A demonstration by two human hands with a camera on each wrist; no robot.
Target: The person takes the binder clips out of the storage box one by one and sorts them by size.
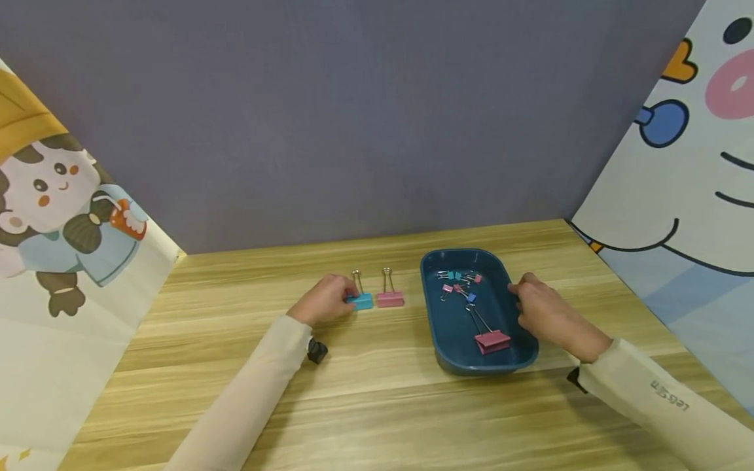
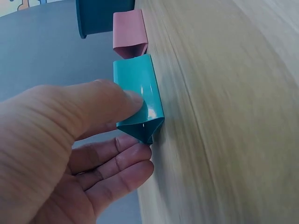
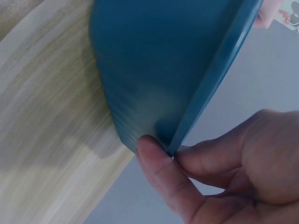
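Note:
My left hand point(image 1: 326, 299) pinches a teal binder clip point(image 1: 362, 301) standing on the table, its wire handles pointing to the back. In the left wrist view the thumb point(image 2: 126, 103) lies on the clip's upper face, with the fingers curled beneath its near end. Just right of it is a pink binder clip point(image 1: 390, 299) of like size, handles also backward. My right hand point(image 1: 548, 314) grips the right rim of a dark blue tray point(image 1: 452, 337); thumb and a finger pinch that rim in the right wrist view. Inside lies a large pink binder clip point(image 1: 491, 341).
Several small binder clips point(image 1: 458, 277) in teal, pink and blue lie toward the tray's back. The wood-grain table point(image 1: 353, 405) meets a grey panel point(image 1: 353, 131) behind, with cartoon-printed panels point(image 1: 665, 216) at both sides.

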